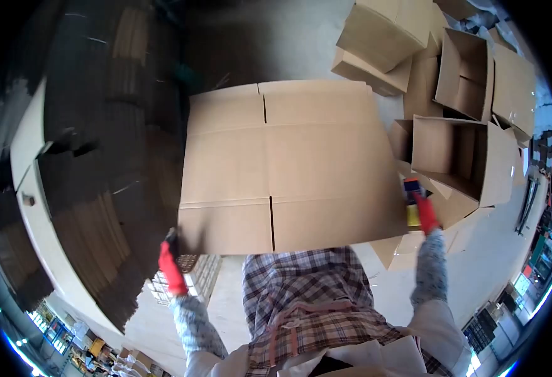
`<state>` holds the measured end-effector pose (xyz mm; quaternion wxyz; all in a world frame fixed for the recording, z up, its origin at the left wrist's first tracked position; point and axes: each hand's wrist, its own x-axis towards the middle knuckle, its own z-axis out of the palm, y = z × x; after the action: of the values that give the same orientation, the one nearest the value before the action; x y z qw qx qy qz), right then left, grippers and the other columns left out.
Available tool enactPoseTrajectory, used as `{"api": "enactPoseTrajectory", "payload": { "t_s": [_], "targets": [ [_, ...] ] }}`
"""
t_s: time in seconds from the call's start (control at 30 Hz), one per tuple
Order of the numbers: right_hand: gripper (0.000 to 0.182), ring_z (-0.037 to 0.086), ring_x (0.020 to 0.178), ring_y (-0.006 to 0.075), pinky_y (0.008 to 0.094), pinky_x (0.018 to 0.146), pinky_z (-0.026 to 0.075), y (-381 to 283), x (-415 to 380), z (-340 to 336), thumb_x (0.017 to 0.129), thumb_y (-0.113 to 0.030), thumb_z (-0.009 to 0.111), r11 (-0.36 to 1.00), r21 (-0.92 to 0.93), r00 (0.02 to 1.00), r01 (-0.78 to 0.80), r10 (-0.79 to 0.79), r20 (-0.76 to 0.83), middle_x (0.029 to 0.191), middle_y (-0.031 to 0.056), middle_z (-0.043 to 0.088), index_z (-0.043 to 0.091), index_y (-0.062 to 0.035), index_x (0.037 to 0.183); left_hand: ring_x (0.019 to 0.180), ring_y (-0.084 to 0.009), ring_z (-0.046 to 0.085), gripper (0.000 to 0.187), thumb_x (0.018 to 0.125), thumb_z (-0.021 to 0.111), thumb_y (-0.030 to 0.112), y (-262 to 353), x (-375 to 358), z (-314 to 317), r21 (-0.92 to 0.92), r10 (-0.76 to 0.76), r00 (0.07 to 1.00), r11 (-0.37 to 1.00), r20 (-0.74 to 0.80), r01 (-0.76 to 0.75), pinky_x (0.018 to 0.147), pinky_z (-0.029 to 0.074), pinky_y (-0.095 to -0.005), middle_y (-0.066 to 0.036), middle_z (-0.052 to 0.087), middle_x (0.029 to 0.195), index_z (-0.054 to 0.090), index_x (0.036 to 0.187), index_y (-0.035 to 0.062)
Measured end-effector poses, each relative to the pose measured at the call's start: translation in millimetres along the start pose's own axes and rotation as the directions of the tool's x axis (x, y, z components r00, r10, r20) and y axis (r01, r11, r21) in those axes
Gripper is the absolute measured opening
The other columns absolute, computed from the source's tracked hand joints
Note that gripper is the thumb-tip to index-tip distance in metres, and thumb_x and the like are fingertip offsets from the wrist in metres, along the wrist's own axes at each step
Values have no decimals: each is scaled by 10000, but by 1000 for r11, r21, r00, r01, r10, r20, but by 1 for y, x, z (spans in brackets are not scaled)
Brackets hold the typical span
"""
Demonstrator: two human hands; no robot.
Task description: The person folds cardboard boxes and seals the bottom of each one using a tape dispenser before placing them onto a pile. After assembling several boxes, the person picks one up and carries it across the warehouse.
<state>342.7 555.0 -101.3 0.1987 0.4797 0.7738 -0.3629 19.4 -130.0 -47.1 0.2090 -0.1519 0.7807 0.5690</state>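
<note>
Cardboard filled the middle of the view: a flattened carton blank (288, 166), flaps scored and slit, was held out flat in front of the person's checked apron (301, 301). The left hand (171, 264), in a red glove, was closed on the blank's near left corner. The right hand (422, 212), also red-gloved, sat at the blank's right edge, and it was wrapped round a yellow-and-blue tool (412, 201), maybe a tape dispenser; whether those fingers also pinched the board could not be told.

Judging by its look, that blank was light but broad and floppy, likely to sag or fold along its creases if taken by one corner alone. Opposite edges, close to the score lines, looked the soundest places to grip; gloves would help on the smooth kraft face, and the cut edges could bite bare skin.

Left of the blank stood a tall stack of flat cartons (109, 157), mostly in shadow. Right of the blank, and beyond it, lay several erected open boxes (464, 157) tumbled on the pale concrete floor (502, 251). A white plastic crate (191, 273) showed just below the blank's near left corner.
</note>
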Motion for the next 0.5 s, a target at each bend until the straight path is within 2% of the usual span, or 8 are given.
{"api": "enactPoseTrajectory", "payload": {
  "t_s": [0.03, 0.1, 0.17, 0.23, 0.3, 0.37, 0.43, 0.5],
  "targets": [
    [460, 659, 771, 217, 336, 679, 500, -45, -30, -46, 894, -387, 579, 963, 224, 988, 151, -143, -52, 883, 115, 677, 633, 22, 1096, 1281, -261, 428, 517, 993, 371, 334, 49, -20, -11, -284, 120, 991, 954, 54, -100, 1088, 289, -364, -180, 457, 1383, 417, 1373, -14],
    [432, 655, 770, 161, 302, 675, 494, -119, -60, -106, 886, -372, 592, 858, 514, 997, 12, -49, 58, 906, 84, 679, 637, -3, 1106, 1281, -252, 414, 506, 973, 420, 301, 133, -39, 7, -83, 250, 967, 964, -44, -253, 1091, 275, -358, -159, 443, 1383, 397, 1381, 2],
    [428, 651, 796, 158, 294, 705, 493, -163, -55, -133, 861, -369, 626, 967, 198, 985, 158, -169, 40, 901, 78, 673, 640, -5, 1085, 1281, -234, 386, 531, 933, 518, 234, 199, -31, 41, 350, 481, 863, 843, -153, -408, 1096, 248, -346, -117, 415, 1383, 357, 1397, 32],
    [433, 648, 795, 257, 332, 727, 503, -257, -87, -136, 840, -347, 654, 844, -279, 886, 458, -459, 69, 914, 178, 669, 622, 38, 1037, 1299, -211, 340, 630, 873, 624, 170, 191, 37, 57, -101, 381, 856, 893, -349, -439, 1074, 276, -327, -101, 347, 1420, 313, 1416, 96],
    [604, 642, 811, 322, 346, 744, 505, -322, -121, -131, 771, -431, 709, 878, -203, 889, 434, -379, 258, 930, 219, 651, 579, 40, 1126, 1339, -231, 291, 826, 840, 672, 120, 230, 58, 90, -133, 552, 765, 775, -331, -617, 1088, 279, -365, -106, 251, 1488, 167, 1493, 151],
    [748, 646, 834, 320, 359, 763, 507, -338, -145, -100, 699, -481, 743, 288, -280, 352, 916, -912, 211, 946, 200, 656, 531, 12, 1220, 1384, -212, 225, 830, 888, 644, 182, 238, 78, 102, -184, 549, 761, 756, -346, -629, 1088, 278, -362, -62, 171, 1532, 94, 1509, 201],
    [783, 638, 876, 321, 365, 796, 499, -336, -146, -81, 676, -491, 749, 284, -333, 390, 899, -864, 319, 955, 198, 654, 523, 16, 1228, 1391, -225, 215, 831, 886, 647, 192, 222, 98, 88, -479, 474, 856, 714, -205, -510, 1130, 209, -360, -86, 98, 1555, 97, 1508, 152],
    [820, 631, 917, 321, 372, 828, 491, -353, -157, -84, 653, -502, 756, 282, -380, 434, 881, -801, 412, 965, 196, 652, 515, 20, 1237, 1372, -212, 258, 794, 910, 617, 224, 203, 106, 72, -350, 516, 848, 777, -119, -523, 1116, 244, -344, -90, 154, 1540, 100, 1507, 147]
  ]
}}
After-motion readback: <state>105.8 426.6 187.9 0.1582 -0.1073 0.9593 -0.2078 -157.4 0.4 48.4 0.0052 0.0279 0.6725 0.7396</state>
